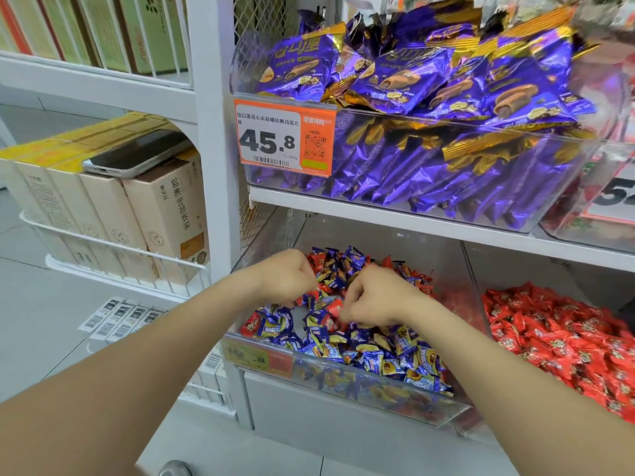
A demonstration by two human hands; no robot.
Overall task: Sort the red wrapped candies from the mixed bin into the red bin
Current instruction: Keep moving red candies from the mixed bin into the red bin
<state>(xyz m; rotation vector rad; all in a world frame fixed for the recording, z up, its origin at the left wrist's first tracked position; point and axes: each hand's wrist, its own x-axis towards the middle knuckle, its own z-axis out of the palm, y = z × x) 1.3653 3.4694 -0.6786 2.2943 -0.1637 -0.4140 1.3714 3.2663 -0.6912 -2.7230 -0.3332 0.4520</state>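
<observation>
The mixed bin [343, 379] is a clear plastic tub on the lower shelf, full of blue wrapped candies [388, 352] with red wrapped candies [410, 274] scattered among them. Both my hands are down inside it. My left hand [285, 278] has its fingers curled over red candies at the bin's middle. My right hand [372, 297] pinches a red wrapped candy [335, 307] at its fingertips. To the right, the red bin [556, 338] is heaped with red candies.
Above sits a clear bin of purple snack packets [429, 108] with an orange price tag [285, 139] reading 45.8. On the left, a wire rack holds beige boxes [165, 218] with a phone [137, 154] lying on top. Barcode labels [117, 319] lie on the floor.
</observation>
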